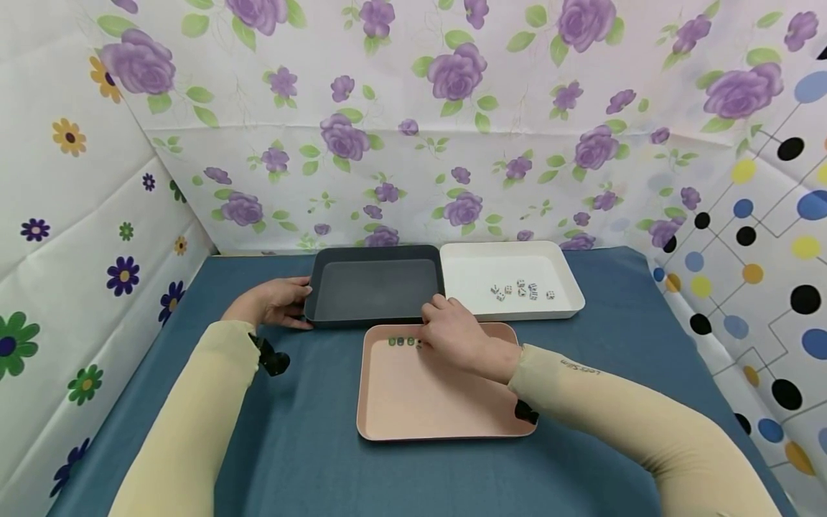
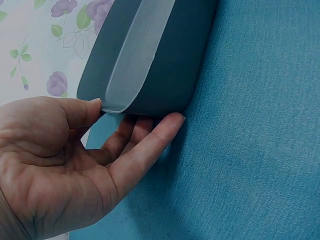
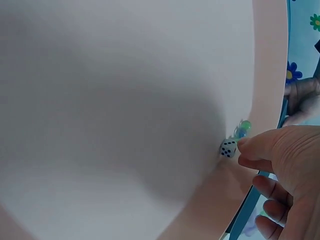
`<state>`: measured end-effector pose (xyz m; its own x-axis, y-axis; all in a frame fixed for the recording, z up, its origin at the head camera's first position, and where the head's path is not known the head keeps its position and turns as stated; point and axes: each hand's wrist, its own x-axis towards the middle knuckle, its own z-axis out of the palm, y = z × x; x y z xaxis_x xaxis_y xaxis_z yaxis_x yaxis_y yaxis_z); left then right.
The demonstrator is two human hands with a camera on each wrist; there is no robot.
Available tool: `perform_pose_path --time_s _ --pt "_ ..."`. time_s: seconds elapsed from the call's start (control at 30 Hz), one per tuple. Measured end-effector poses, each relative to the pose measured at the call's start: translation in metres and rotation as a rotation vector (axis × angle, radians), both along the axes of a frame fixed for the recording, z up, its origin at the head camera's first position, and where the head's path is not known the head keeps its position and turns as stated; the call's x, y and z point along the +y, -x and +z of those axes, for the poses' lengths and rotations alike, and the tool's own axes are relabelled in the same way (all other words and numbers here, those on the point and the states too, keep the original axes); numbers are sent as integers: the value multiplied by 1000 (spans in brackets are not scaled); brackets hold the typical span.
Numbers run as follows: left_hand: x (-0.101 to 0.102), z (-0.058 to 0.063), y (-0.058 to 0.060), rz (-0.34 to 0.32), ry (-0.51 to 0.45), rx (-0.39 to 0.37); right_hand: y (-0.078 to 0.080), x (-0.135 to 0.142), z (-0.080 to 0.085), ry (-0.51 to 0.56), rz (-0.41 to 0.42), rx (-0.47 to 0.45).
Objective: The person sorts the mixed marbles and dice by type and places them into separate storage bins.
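Note:
At the left end of a dark grey tray (image 1: 375, 287), my left hand (image 1: 278, 301) holds the outer wall. The left wrist view has its thumb at the rim and other fingertips against the wall near the cloth. My right hand (image 1: 461, 337) reaches over the far side of a pink tray (image 1: 446, 420). Its thumb and forefinger pinch a white die (image 3: 228, 148) with dark pips, close to the tray's floor. Beside the die, a short row of small glass marbles, green (image 1: 391, 342) and blue (image 1: 400, 342), lies along the far wall.
A white tray (image 1: 465, 280) stands right of the dark grey one, with several dice (image 1: 521, 291) scattered inside. Blue cloth (image 1: 310, 445) covers the table. Flowered (image 1: 400, 179) and dotted (image 1: 762, 287) cloths hang around it.

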<state>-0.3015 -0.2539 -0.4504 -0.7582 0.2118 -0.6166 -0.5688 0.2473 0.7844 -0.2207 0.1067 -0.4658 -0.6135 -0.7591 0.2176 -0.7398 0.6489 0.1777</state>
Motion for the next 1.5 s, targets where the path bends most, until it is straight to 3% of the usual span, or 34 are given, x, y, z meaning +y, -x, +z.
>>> perform_pose_path --time_s 0.2,0.53,0.77,1.5 --pt "2 1 0 -10 -2 6 -1 -1 -3 -25 -20 -11" --pt "2 0 1 2 -10 -3 -6 7 -3 62 14 -73" --pt "2 1 1 -4 -15 -4 -12 12 0 60 12 -120" --pt "0 -3 1 -17 -4 2 -10 17 -3 55 42 -120"
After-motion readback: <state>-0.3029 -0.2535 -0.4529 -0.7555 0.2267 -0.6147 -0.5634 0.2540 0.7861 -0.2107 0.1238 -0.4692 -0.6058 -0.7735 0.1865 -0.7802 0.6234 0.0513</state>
